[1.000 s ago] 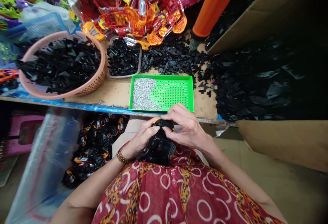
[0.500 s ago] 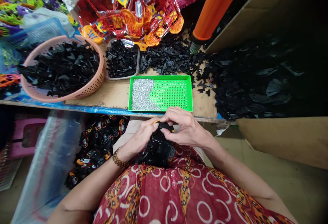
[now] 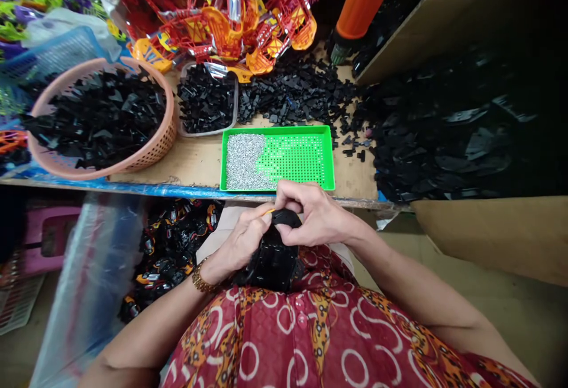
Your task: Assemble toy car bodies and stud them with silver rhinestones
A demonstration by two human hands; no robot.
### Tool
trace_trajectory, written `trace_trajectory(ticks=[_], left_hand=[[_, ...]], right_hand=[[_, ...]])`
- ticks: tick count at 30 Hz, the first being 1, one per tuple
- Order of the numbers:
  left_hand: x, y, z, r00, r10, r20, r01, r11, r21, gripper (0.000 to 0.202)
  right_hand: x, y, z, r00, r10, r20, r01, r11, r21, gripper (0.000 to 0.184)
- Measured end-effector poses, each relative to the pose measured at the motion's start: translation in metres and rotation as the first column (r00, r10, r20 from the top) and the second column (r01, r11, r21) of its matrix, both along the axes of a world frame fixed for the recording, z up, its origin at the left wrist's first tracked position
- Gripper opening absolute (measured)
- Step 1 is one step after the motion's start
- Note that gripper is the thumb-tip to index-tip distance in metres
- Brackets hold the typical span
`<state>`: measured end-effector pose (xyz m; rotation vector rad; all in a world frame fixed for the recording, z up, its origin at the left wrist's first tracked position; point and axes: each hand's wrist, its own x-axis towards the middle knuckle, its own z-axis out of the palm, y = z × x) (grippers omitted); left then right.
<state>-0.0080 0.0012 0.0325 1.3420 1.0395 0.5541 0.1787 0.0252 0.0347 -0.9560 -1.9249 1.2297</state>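
Note:
A black plastic toy car chassis (image 3: 274,261) rests in my lap against the patterned shirt, its near end low and its far end raised. My left hand (image 3: 251,231) is closed around its left side, with the thumb near a bit of yellow-orange at the far end. Bent over that far end, my right hand (image 3: 315,213) has its thumb and fingers closed on a curved black plastic part (image 3: 286,217). Whether anything small sits between the right fingertips is hidden. Just beyond the hands lies a green perforated tray (image 3: 306,186) with small silvery screws (image 3: 244,160) heaped on its left.
A pink basket (image 3: 171,122) and a clear tub (image 3: 236,101) hold black parts; more are piled behind. Red-orange toy shells (image 3: 226,27) fill the back. An orange post-like tool (image 3: 361,6) hangs at upper right. Black-and-orange toys (image 3: 171,240) lie in a bag (image 3: 89,275) below left.
My right fingers have shifted slightly left and curled more over the chassis's far end. My left hand keeps its hold. The whole view has tilted a little.

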Motion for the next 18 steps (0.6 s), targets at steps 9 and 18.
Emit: trace_trajectory(ticks=[9,18], left_hand=[[-0.002,0.000,-0.001,0.998,0.011,0.056,-0.010,1.000,-0.017,0.036],[-0.003,-0.001,-0.001,0.999,0.012,0.053,-0.014,1.000,0.024,0.034]], right_hand=[[-0.001,0.013,-0.004,0.987,0.102,-0.123,-0.137,0.939,-0.317,0.022],[0.000,0.007,0.005,0.992,0.123,-0.041,-0.123,0.992,-0.003,0.012]])
